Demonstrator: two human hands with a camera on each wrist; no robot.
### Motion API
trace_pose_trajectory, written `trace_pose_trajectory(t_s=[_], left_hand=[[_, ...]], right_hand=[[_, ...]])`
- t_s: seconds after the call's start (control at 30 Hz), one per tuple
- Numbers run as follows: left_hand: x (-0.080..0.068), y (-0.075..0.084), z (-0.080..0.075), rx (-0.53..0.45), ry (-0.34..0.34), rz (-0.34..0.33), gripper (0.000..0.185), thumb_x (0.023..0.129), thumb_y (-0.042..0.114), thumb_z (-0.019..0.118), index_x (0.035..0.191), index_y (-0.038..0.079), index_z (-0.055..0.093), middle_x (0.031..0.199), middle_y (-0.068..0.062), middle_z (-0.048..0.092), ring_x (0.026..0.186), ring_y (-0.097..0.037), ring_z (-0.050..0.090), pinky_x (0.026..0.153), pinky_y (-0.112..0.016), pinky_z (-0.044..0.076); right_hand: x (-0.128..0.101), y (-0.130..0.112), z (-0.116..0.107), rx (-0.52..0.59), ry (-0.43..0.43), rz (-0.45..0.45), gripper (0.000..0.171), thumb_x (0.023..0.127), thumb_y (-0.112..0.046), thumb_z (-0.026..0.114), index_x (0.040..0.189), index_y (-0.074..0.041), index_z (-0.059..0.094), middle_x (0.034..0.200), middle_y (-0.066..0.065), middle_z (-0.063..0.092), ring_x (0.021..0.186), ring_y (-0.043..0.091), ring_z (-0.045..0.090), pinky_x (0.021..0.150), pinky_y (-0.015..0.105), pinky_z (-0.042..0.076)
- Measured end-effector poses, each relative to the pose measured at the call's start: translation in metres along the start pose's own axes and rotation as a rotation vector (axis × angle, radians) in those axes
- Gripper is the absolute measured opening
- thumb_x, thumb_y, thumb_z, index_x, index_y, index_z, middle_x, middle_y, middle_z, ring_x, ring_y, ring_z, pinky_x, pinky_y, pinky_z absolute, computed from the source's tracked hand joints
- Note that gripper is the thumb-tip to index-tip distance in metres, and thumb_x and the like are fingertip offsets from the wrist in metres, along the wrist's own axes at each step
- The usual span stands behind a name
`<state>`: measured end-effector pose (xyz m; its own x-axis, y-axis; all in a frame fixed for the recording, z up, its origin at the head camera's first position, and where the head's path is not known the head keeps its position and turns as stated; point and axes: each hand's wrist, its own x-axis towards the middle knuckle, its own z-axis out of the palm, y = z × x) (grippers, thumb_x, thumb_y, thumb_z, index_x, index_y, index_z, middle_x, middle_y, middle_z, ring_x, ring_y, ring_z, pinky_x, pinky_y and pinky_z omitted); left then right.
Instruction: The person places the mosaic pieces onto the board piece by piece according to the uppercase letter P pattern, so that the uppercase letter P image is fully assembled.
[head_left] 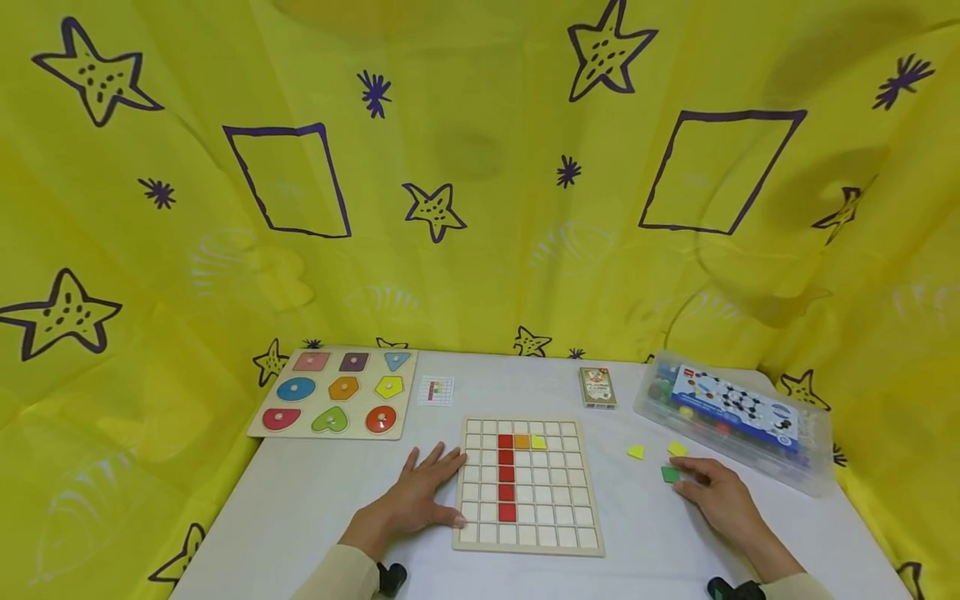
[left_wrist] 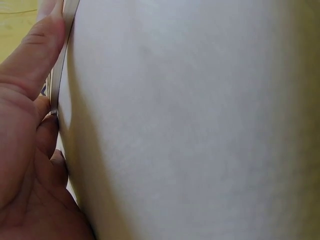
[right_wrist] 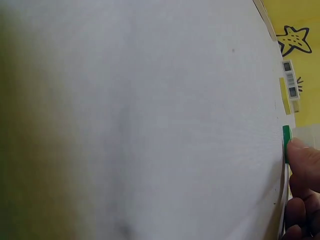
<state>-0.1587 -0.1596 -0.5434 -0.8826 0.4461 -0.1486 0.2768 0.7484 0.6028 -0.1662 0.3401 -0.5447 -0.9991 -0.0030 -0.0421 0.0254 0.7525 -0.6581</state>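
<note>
My left hand (head_left: 408, 496) rests at the left edge of a wooden grid board (head_left: 528, 550), fingers spread and thumb near its lower corner. In the left wrist view the thumb and fingers lie against the board's edge (left_wrist: 62, 75). On the grid several red square tiles (head_left: 507, 474) form a column, with an orange tile (head_left: 522, 442) and a yellow tile (head_left: 538, 442) beside the top one. To the right, my right hand (head_left: 718, 498) pinches a green square tile (head_left: 669, 474) between thumb and index finger; the right wrist view shows the thumb on this green tile (right_wrist: 286, 142).
Two yellow pieces, one (head_left: 636, 452) left of the other (head_left: 677, 448), lie near the right hand. Behind them are a clear plastic box (head_left: 813, 475) and a small card box (head_left: 597, 388). A pattern card (head_left: 436, 391) and a shape puzzle (head_left: 315, 387) lie back left.
</note>
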Motion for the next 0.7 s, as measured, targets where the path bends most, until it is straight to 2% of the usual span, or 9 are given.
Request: trace_pose_trajectory(t_s=[0.07, 0.17, 0.4, 0.53, 0.7], left_hand=[[0.000, 0.001, 0.000, 0.002, -0.001, 0.003, 0.101, 0.080, 0.046, 0.088, 0.163, 0.013, 0.041, 0.172, -0.006, 0.036, 0.164, -0.037, 0.016, 0.132, -0.062, -0.004], [0.000, 0.001, -0.001, -0.002, 0.001, 0.004, 0.100, 0.081, 0.047, 0.087, 0.163, 0.013, 0.041, 0.172, -0.006, 0.036, 0.164, -0.037, 0.016, 0.132, -0.062, -0.004], [0.001, 0.001, 0.000, -0.003, 0.005, -0.007, 0.101, 0.080, 0.046, 0.088, 0.163, 0.013, 0.041, 0.172, -0.005, 0.036, 0.164, -0.036, 0.016, 0.132, -0.062, -0.004], [0.001, 0.000, 0.002, -0.001, 0.003, -0.007, 0.101, 0.080, 0.047, 0.088, 0.163, 0.014, 0.041, 0.172, -0.005, 0.036, 0.164, -0.036, 0.016, 0.132, -0.062, -0.004], [0.000, -0.001, 0.003, 0.002, 0.000, -0.008, 0.102, 0.079, 0.048, 0.088, 0.163, 0.013, 0.041, 0.172, -0.004, 0.036, 0.164, -0.036, 0.016, 0.132, -0.062, -0.004]], right_hand=[[0.002, 0.001, 0.000, -0.010, -0.007, 0.001, 0.043, 0.099, -0.019, 0.074, 0.136, 0.001, 0.068, 0.143, 0.034, 0.057, 0.129, 0.054, 0.056, 0.102, 0.064, 0.051], [0.005, 0.001, -0.001, -0.025, -0.012, 0.010, 0.040, 0.099, -0.018, 0.072, 0.134, 0.001, 0.069, 0.141, 0.034, 0.058, 0.127, 0.053, 0.057, 0.100, 0.064, 0.051], [0.007, -0.004, -0.001, -0.031, -0.008, 0.020, 0.035, 0.099, -0.019, 0.072, 0.129, -0.001, 0.072, 0.135, 0.029, 0.063, 0.113, 0.039, 0.063, 0.087, 0.044, 0.053], [0.005, -0.006, 0.001, -0.024, 0.025, 0.021, 0.035, 0.100, -0.021, 0.073, 0.129, -0.002, 0.072, 0.125, 0.022, 0.069, 0.098, 0.023, 0.061, 0.080, 0.033, 0.050], [0.001, -0.010, 0.005, 0.035, 0.115, -0.001, 0.033, 0.098, -0.018, 0.076, 0.127, -0.003, 0.073, 0.112, 0.014, 0.077, 0.086, -0.004, 0.057, 0.073, 0.018, 0.048]])
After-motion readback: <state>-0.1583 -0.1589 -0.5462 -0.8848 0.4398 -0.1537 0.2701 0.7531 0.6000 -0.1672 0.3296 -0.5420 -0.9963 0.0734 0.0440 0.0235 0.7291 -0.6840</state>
